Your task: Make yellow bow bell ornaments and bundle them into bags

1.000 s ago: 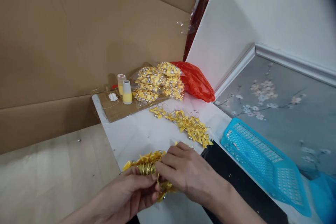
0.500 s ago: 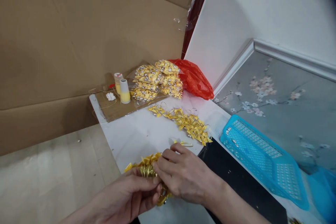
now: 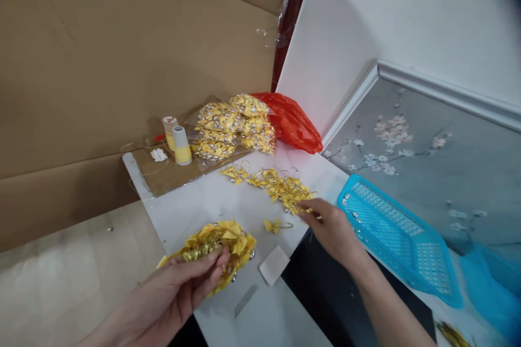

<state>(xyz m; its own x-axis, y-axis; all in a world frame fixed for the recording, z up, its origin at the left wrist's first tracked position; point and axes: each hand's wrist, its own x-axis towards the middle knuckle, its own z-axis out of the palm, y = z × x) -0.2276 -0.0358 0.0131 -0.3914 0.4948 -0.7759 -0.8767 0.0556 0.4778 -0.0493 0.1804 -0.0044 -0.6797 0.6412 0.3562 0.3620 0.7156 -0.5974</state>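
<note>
My left hand (image 3: 183,287) is closed around a bundle of yellow ribbon bows (image 3: 234,241) with gold wire ties gathered in the middle and small silver beads or bells at the edge. At the near end of a loose row of similar bows (image 3: 277,184), my right hand (image 3: 331,227) pinches at a yellow bow with thumb and fingers. What exactly lies between those fingertips is partly hidden. One single yellow bow (image 3: 272,226) with a looped gold tie lies on the white table between the hands.
Clear bags of yellow bows (image 3: 234,124) and a red plastic bag (image 3: 291,122) stand at the back. Two thread cones (image 3: 182,146) sit on cardboard (image 3: 163,171). A blue basket (image 3: 399,238) is at right, beside a black sheet (image 3: 345,293). A white square (image 3: 274,265) lies centrally.
My right hand has left the bundle and moved right and forward to the loose row. My left hand keeps the bundle, now further left. The view has shifted slightly.
</note>
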